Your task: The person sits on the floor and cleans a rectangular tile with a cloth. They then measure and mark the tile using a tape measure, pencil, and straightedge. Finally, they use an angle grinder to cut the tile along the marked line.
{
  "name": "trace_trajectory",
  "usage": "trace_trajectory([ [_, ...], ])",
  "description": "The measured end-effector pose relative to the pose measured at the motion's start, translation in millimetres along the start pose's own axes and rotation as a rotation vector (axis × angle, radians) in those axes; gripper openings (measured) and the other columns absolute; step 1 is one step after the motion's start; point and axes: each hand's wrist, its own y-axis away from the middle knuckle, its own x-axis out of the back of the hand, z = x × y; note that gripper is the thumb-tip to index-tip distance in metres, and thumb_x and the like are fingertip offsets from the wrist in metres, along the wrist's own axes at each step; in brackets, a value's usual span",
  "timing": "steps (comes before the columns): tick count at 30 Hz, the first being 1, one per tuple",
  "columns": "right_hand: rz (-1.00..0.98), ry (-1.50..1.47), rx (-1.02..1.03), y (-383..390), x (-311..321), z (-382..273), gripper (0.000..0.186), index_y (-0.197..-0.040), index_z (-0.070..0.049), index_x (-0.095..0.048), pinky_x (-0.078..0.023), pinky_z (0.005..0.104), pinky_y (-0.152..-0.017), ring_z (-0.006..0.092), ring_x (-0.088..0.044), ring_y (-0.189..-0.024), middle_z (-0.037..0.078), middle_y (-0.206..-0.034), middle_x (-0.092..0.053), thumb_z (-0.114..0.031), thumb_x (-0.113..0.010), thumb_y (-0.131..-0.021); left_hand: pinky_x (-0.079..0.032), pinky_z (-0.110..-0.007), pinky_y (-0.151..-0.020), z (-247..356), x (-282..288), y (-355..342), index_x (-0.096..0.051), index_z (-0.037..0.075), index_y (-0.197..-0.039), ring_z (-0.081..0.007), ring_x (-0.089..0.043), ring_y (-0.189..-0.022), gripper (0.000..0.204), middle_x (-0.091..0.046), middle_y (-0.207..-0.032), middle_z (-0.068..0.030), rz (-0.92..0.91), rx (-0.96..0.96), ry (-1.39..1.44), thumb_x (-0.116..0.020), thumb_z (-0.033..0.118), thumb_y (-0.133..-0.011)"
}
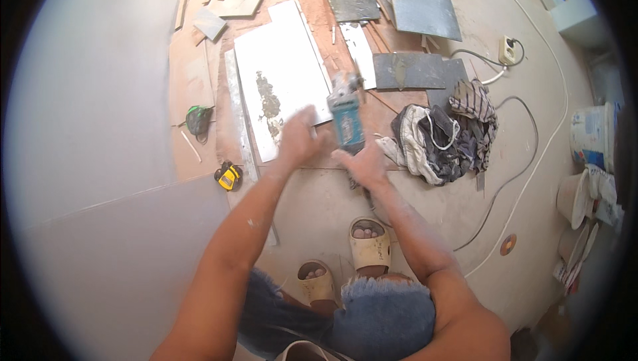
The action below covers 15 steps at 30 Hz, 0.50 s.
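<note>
My right hand (367,163) is wrapped round the rear of a teal angle grinder (347,122). The grinder's metal head points away from me and is smeared by motion. Just left of the tool is my left hand (302,140), over the near right edge of a white tile (286,62). Its fingers are too blurred to show whether they are open or closed. A rough patch of grey, dried mortar (268,103) sticks to the tile. Along the tile's left side lies a long metal straightedge (239,105).
Tile offcuts (409,71) lie beyond the grinder. A heap of cloths (442,138) sits to the right. A tape measure (228,176) is at left. The grey cord (493,195) loops to a socket block (508,50). A loose disc (508,244) and buckets (591,136) stand right.
</note>
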Motion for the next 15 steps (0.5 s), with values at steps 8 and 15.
trace_trajectory([
  [8, 0.111, -0.123, 0.017, -29.0, 39.9, -10.0, 0.060, -0.117, 0.006, -0.058, -0.053, 0.0366, -0.084, 0.0264, -0.068, -0.093, 0.019, -0.102, -0.070, -0.023, -0.083, -0.071, -0.041, -0.047, -0.104, 80.7, -41.0, 56.9, -0.048, -0.005, -0.136, -0.0433, -0.057, -0.114, 0.066, -0.062, -0.120, -0.0261, -0.145, -0.217, 0.327, -0.073, 0.027, -0.083],
  [15, 0.145, -0.157, 0.032, -31.7, 60.9, -4.0, 0.052, -0.112, 0.002, -0.059, -0.052, 0.0342, -0.081, 0.0190, -0.064, -0.087, 0.010, -0.096, -0.069, -0.022, -0.084, -0.074, -0.037, -0.049, -0.109, 87.3, -65.2, 52.2, -0.047, -0.006, -0.136, -0.0430, -0.053, -0.120, 0.064, -0.058, -0.125, -0.0271, -0.143, -0.153, 0.183, -0.071, 0.020, -0.084],
])
